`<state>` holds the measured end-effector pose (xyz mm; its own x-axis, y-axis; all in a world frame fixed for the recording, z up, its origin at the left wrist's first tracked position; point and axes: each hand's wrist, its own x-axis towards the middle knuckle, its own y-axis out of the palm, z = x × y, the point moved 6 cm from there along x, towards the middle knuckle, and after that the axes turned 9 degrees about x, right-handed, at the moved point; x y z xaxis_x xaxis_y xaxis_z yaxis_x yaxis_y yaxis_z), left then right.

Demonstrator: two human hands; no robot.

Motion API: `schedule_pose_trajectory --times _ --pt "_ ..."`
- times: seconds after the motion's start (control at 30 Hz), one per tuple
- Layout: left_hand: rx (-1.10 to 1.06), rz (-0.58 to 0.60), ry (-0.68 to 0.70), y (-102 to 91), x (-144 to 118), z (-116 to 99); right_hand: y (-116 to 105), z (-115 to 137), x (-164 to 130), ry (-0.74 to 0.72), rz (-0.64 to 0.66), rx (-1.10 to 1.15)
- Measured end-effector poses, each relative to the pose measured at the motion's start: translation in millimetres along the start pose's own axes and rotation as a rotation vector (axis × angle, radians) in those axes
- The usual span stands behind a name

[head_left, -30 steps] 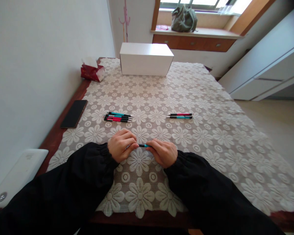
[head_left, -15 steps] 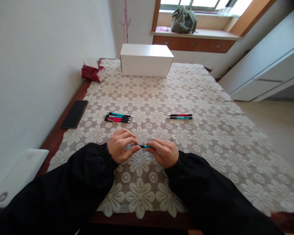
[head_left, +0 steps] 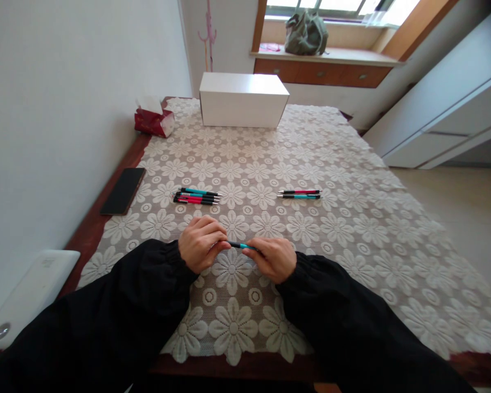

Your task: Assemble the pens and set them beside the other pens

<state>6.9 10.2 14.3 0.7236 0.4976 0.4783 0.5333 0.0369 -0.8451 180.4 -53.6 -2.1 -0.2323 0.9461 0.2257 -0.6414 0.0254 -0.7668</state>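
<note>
Gripping one teal pen (head_left: 240,245) between both hands: left hand (head_left: 201,243) curled shut on its left end, right hand (head_left: 272,257) pinched shut on its right end, just above the lace cloth at the near edge of the worktop (head_left: 352,229). Held level, barrel showing only in the short gap between the fingertips; cannot tell whether being pulled apart or pushed together. Further out on the left, a cluster of four pens (head_left: 196,196), teal and pink, lying side by side; on the right, well apart, a pair of pens (head_left: 299,194), one pink and one teal. Judging by the piles: two seemingly dealt with, one in hand, four left. Beyond, a dark phone (head_left: 123,190) at the left edge, a red tissue pack (head_left: 153,121) and a white box (head_left: 243,100) at the far end. Compared with half a second back, hardly any change: pen tilted slightly, hands shifted a touch, piles unmoved.
</note>
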Motion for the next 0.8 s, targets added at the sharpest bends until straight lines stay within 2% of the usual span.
schedule_pose_trajectory --times 0.1,0.2,0.37,0.47,0.6,0.67,0.8 --pt "0.014 -0.044 -0.009 -0.9 -0.1 2.1 -2.2 -3.6 1.6 0.030 0.011 0.151" --pt "-0.016 -0.068 -0.079 0.9 0.2 9.9 -8.1 -5.7 4.6 0.013 0.020 0.373" --pt "-0.107 -0.059 -0.036 3.3 0.4 10.3 -11.9 5.6 7.1 -0.186 0.114 0.690" --pt "-0.111 -0.022 0.032 3.1 0.5 3.6 -7.4 7.3 7.0 -0.163 0.148 0.716" --pt "-0.120 0.073 0.106 4.9 0.7 -6.3 -4.8 4.4 5.1 -0.071 0.106 0.687" --pt "-0.114 0.090 0.087 5.5 1.3 -6.2 -5.7 3.8 5.0 -0.063 0.099 0.691" --pt "-0.105 0.042 -0.009 4.6 2.4 1.1 -8.1 5.4 7.9 -0.136 0.146 0.704"
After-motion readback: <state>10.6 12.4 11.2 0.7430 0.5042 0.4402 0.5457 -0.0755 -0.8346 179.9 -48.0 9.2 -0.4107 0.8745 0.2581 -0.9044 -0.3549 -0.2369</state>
